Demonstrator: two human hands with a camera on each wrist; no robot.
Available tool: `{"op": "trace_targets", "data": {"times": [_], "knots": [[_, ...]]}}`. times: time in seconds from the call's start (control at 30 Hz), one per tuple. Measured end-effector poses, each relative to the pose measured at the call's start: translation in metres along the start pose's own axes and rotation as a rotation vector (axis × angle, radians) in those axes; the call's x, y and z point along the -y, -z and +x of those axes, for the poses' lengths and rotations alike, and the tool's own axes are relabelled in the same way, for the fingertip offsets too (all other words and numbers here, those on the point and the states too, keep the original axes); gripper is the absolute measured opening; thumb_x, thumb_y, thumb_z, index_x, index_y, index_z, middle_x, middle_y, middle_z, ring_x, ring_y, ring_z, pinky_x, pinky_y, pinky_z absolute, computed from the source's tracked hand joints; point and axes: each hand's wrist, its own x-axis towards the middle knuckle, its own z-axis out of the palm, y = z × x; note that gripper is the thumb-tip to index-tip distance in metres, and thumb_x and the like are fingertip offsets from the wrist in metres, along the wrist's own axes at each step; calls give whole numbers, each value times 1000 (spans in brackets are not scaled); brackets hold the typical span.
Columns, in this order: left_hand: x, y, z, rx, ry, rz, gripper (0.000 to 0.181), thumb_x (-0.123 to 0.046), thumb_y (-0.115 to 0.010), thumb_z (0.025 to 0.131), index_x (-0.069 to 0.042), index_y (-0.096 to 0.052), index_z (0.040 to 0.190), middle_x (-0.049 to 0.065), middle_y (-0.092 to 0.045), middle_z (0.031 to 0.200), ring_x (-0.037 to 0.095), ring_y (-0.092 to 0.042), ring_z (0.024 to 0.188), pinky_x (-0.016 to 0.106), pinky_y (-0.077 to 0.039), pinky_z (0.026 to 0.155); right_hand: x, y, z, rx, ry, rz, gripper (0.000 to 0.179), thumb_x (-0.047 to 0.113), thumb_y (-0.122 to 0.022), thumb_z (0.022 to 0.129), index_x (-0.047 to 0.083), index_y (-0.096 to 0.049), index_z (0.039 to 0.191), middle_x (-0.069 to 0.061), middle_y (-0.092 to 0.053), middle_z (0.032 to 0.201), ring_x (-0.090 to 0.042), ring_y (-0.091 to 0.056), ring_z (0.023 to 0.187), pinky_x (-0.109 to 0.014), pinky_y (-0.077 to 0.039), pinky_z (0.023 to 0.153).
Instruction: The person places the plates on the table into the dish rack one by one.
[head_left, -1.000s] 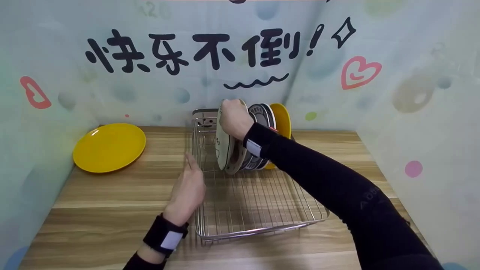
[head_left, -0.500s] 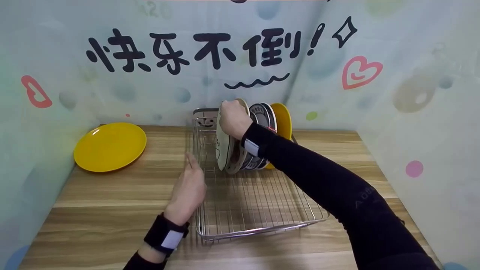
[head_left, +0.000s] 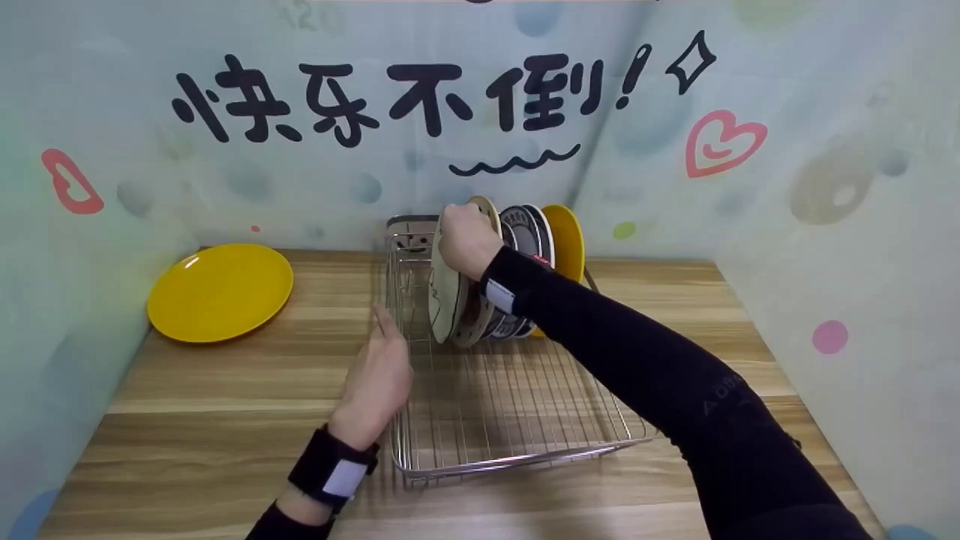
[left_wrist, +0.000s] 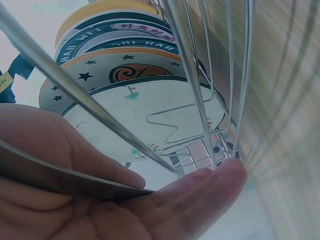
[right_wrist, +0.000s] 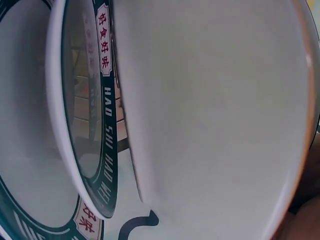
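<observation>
My right hand (head_left: 469,236) grips the upper rim of a cream plate (head_left: 444,300) standing upright near the back of a wire dish rack (head_left: 517,459). Behind that plate, in the left wrist view, stands a plate with stars and an orange rim (left_wrist: 82,75); its pale back fills much of the right wrist view. Dark-green-rimmed plates (right_wrist: 107,155) with lettering stand beside it. My left hand (head_left: 375,386) holds the rack's left side, the metal rim passing between thumb and fingers in the left wrist view. The right fingertips are mostly hidden.
A yellow plate (head_left: 225,292) lies flat on the wooden table (head_left: 225,450) at the left. Another yellow dish (head_left: 566,244) stands at the right end of the row in the rack. Printed walls (head_left: 360,187) close off the back and both sides.
The cream plate and my right hand have shifted very slightly to the left, with the plate leaning a little away from the row. My left hand stays put on the rack.
</observation>
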Motion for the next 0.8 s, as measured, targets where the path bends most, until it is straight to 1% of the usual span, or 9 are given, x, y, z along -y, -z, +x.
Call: {"op": "trace_targets", "data": {"times": [0.13, 0.23, 0.33, 0.43, 0.5, 0.6, 0.7, 0.73, 0.8], "knots": [[0, 0, 1, 1, 8, -10, 87, 15, -54, 80, 19, 2, 146, 42, -19, 147, 19, -49, 49, 27, -45, 41, 0, -1, 0, -27, 2, -10, 23, -3, -48, 89, 9, -47, 70, -11, -65, 81, -22, -61, 71, -36, -53, 58], [0, -1, 1, -3, 13, -19, 86, 16, -54, 80, 19, 1, 146, 41, -14, 149, 19, -49, 49, 27, -45, 41, 1, -1, -1, -55, 3, -13, 18, -1, -50, 89, 6, -57, 74, -15, -69, 85, -25, -65, 73, -39, -57, 61], [-1, -1, 1, -7, 11, -20, 87, 16, -55, 79, 19, 1, 146, 41, -14, 149, 18, -49, 49, 27, -45, 41, 2, -2, -3, -88, -2, -40, 16, 7, -54, 92, 1, -65, 83, -18, -69, 87, -28, -68, 74, -40, -58, 61], [-1, -2, 2, -10, 5, -9, 87, 16, -56, 79, 20, 0, 146, 41, -15, 149, 18, -49, 48, 27, -44, 40, 3, -4, -6, -126, 17, -84, 21, 11, -54, 95, 1, -67, 82, -17, -69, 84, -26, -68, 71, -37, -58, 57], [-2, -2, 2, -20, -4, 6, 85, 15, -56, 79, 21, -1, 145, 42, -17, 148, 19, -50, 49, 27, -45, 41, 5, -5, -9, -157, 55, -142, 22, 8, -53, 95, 3, -66, 78, -15, -68, 81, -24, -67, 69, -34, -57, 55], [-2, -1, 1, -29, -12, 32, 85, 13, -58, 80, 23, -4, 144, 44, -21, 145, 21, -52, 49, 28, -45, 40, 9, -5, -12, -211, 144, -328, 27, 1, -50, 92, 8, -64, 70, -11, -66, 75, -23, -65, 67, -31, -56, 52], [-2, -1, 1, -20, -8, 48, 86, 12, -59, 80, 23, -4, 144, 45, -24, 144, 23, -53, 50, 29, -46, 40, 11, -3, -16, -284, 209, -486, 25, 1, -50, 89, 8, -64, 70, -12, -65, 75, -24, -64, 68, -30, -56, 51], [-2, -1, 1, -18, -6, 50, 86, 11, -60, 80, 23, -4, 144, 45, -25, 143, 23, -53, 50, 29, -46, 40, 11, -1, -18, -300, 229, -505, 24, 2, -49, 89, 7, -64, 70, -11, -64, 75, -24, -63, 69, -31, -56, 51], [-2, 0, 1, -11, 0, 46, 87, 11, -60, 80, 23, -3, 144, 45, -27, 143, 24, -53, 50, 29, -46, 40, 12, 5, -22, -317, 249, -469, 22, 2, -48, 88, 4, -63, 72, -12, -62, 74, -25, -63, 69, -33, -56, 51]]}}
